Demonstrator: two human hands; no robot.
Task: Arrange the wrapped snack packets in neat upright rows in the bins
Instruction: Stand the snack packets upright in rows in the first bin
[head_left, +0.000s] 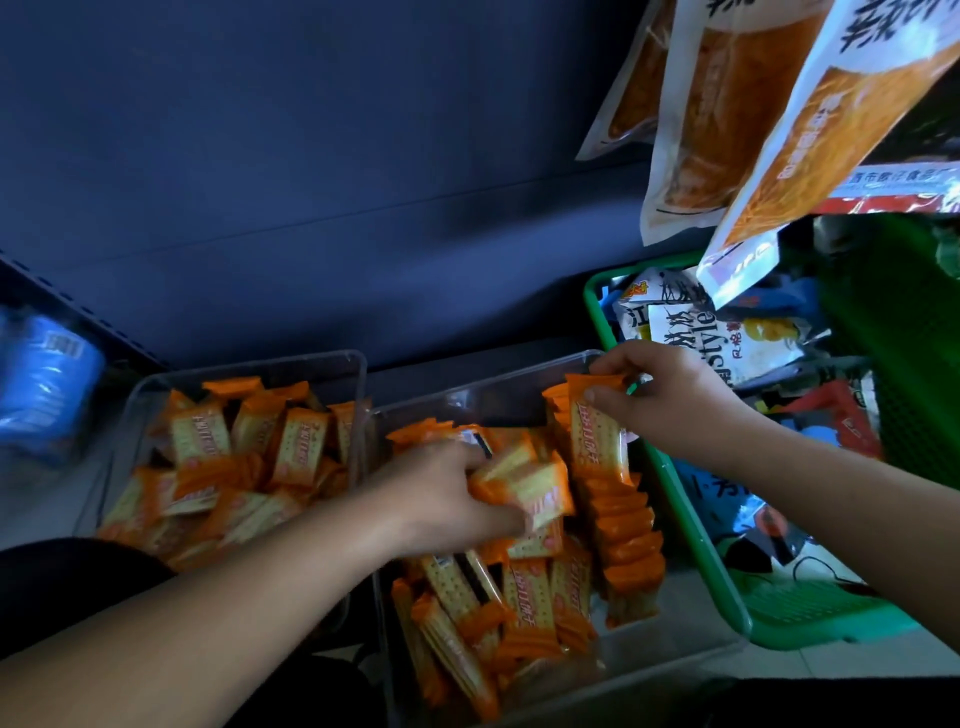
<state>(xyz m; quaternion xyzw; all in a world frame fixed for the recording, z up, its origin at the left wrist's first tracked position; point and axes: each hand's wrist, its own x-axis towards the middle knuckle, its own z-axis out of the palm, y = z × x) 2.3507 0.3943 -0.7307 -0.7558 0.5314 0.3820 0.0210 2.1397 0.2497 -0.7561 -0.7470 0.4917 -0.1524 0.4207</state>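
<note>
Bins (493, 383), two, hold packets (301, 452); left hand (441, 499) grips several, right hand (670, 400) one.

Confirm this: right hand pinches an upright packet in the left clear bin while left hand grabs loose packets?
Wrong bin. The head view shows the right hand pinching the upright packet in the right clear bin; the left hand does grab loose packets.

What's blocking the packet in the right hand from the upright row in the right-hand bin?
Nothing visible. The right hand pinches the packet at the far end of the row, along the right side of the bin. The left hand grips loose packets beside the row, not in the way.
</note>
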